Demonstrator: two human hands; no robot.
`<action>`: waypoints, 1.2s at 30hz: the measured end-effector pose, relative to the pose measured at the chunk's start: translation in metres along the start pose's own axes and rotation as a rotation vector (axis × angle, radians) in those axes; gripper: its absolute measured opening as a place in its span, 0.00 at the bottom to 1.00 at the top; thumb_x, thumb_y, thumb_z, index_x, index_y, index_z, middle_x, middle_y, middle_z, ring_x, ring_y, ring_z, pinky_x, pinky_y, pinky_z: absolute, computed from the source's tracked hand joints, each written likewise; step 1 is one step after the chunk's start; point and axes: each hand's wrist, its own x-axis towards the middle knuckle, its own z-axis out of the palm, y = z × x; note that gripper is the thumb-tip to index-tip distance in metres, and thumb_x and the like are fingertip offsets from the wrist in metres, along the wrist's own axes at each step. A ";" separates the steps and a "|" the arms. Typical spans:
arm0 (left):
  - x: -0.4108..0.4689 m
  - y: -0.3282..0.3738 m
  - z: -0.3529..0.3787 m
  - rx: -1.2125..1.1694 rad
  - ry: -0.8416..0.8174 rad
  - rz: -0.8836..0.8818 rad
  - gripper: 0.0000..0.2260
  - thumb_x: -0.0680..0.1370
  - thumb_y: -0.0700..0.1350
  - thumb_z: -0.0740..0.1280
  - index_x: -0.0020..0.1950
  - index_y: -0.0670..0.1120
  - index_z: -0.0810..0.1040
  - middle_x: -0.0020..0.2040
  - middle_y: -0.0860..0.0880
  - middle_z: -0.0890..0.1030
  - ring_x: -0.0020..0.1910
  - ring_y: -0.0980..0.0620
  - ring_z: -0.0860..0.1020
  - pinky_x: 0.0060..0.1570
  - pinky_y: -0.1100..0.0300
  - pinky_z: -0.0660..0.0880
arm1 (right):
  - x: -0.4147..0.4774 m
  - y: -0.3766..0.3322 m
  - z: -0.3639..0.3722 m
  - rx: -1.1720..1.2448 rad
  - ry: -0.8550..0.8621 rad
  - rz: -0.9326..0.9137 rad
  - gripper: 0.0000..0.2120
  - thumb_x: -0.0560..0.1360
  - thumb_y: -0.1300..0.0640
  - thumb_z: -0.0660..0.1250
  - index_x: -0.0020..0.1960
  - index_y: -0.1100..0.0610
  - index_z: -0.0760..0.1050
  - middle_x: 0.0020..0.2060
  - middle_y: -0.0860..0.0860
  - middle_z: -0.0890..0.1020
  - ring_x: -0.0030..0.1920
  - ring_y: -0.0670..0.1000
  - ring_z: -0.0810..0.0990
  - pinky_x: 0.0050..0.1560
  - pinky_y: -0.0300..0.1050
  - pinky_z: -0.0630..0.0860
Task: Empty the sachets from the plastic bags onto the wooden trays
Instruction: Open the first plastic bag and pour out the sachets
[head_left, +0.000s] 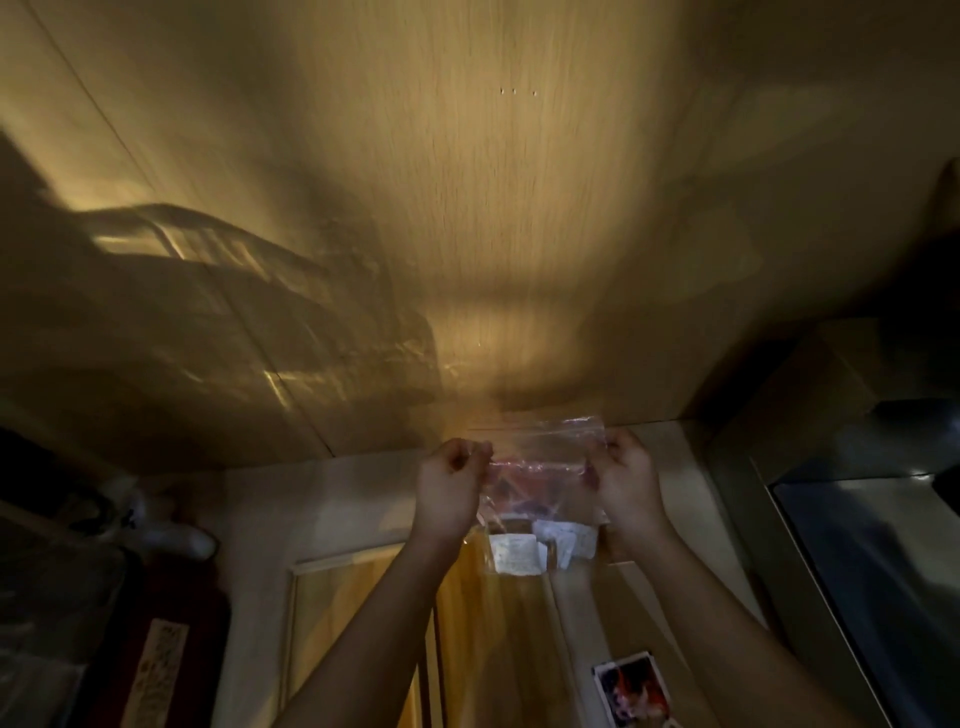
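A clear plastic bag (543, 470) hangs between my two hands, held up in front of the wall. My left hand (451, 486) pinches its upper left edge and my right hand (626, 483) pinches its upper right edge. Several white sachets (540, 543) sit bunched in the bottom of the bag. Below my forearms lies a light wooden tray (363, 613), partly hidden by my arms.
A wood-grain wall panel (467, 208) fills the upper view. A dark appliance (872, 545) stands at the right. A small printed card (631, 691) lies at the lower right, and a red item with a label (161, 660) at the lower left.
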 end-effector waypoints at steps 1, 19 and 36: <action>-0.005 0.002 -0.003 -0.026 -0.003 0.010 0.08 0.77 0.41 0.65 0.41 0.40 0.79 0.36 0.43 0.79 0.37 0.46 0.78 0.44 0.49 0.74 | -0.004 -0.004 -0.002 -0.005 -0.004 -0.022 0.08 0.77 0.60 0.62 0.39 0.55 0.72 0.31 0.52 0.76 0.30 0.48 0.73 0.33 0.40 0.70; -0.147 0.039 -0.068 0.099 -0.467 -0.033 0.04 0.78 0.38 0.63 0.45 0.43 0.76 0.31 0.48 0.81 0.25 0.54 0.78 0.26 0.64 0.76 | -0.093 -0.045 0.012 -0.025 -0.514 -0.217 0.13 0.74 0.66 0.63 0.32 0.58 0.70 0.17 0.48 0.73 0.19 0.42 0.69 0.23 0.33 0.67; -0.181 -0.018 -0.053 -0.269 -0.162 -0.288 0.04 0.76 0.34 0.64 0.44 0.38 0.79 0.39 0.41 0.80 0.32 0.51 0.78 0.30 0.59 0.81 | -0.166 0.003 0.001 -0.286 -0.437 -0.183 0.06 0.73 0.59 0.67 0.49 0.54 0.76 0.44 0.49 0.80 0.45 0.45 0.77 0.44 0.31 0.71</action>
